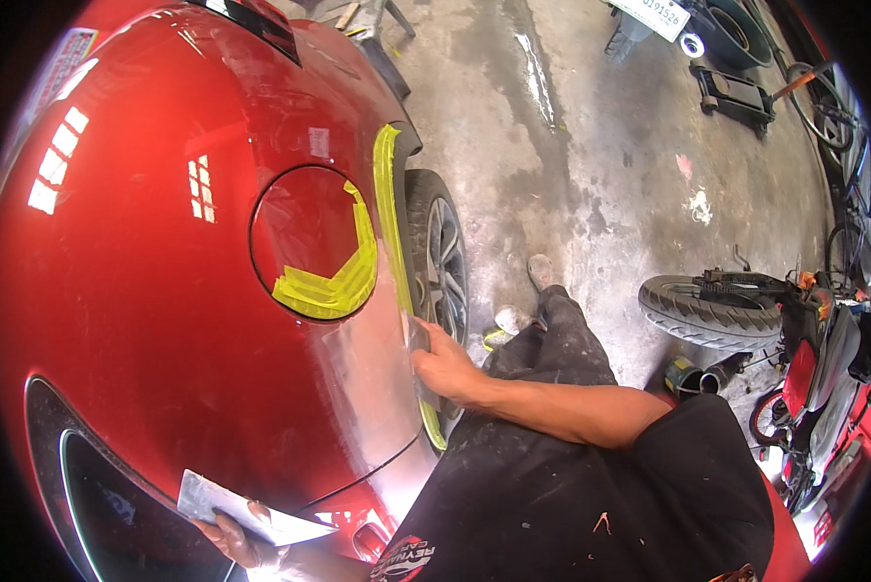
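In the head view, a glossy red car body (164, 291) fills the left side. My right hand (445, 367) is closed on a small grey flat piece (417, 336), held against the fender edge above the wheel. Pale, dull filler-like patches (358, 378) cover the panel beside it. At the bottom left, my left hand (230, 541) grips a pale flat sheet (251, 514), slightly curved, near the tail light (115, 504). Its fingers are partly hidden by the sheet. Yellow masking tape (334, 286) lies across the round fuel door (305, 233), and more yellow tape (387, 194) follows the wheel arch.
The car's wheel (442, 252) sits just beyond the arch. A motorcycle (794, 359) stands at the right, its tyre (712, 310) toward me. A floor jack (736, 97) rests on the stained concrete floor (591, 175) at the far right. A metal stand (382, 48) is beyond the car.
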Demonstrator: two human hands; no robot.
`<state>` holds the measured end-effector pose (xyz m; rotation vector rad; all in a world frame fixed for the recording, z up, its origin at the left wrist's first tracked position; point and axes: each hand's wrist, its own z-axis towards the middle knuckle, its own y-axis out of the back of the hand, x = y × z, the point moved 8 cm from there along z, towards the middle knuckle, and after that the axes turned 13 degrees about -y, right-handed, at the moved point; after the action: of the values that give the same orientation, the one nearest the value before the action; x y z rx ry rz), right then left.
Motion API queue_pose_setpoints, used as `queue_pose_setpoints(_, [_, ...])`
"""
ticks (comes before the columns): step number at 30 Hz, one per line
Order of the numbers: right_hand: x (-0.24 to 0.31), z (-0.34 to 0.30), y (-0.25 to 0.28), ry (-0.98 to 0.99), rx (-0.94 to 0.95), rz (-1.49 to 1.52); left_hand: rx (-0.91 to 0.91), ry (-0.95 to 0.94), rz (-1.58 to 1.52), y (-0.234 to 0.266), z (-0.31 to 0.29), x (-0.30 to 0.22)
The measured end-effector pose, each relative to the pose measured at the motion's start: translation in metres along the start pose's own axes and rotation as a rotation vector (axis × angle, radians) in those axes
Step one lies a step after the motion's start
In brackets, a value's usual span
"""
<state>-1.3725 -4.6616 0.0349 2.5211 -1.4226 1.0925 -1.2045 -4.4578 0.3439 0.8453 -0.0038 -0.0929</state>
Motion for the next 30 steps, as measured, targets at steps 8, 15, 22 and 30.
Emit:
queue_pose_setpoints(8, [0.019,-0.004,-0.022,0.084,-0.070,-0.259,0.069,-0.075,0.154,-0.004,0.006,-0.010])
queue_pose_setpoints(15, [0.052,-0.058,-0.046,0.196,-0.043,-0.308,-0.024,0.123,0.030,0.013,-0.016,0.013])
queue_pose_setpoints(22, [0.037,-0.039,0.025,0.047,-0.156,-0.068,0.105,-0.125,0.158,-0.008,0.013,-0.011])
queue_pose_setpoints(30, [0.021,0.000,-0.008,0.050,-0.037,-0.004,-0.113,0.199,-0.159,0.015,-0.014,0.014])
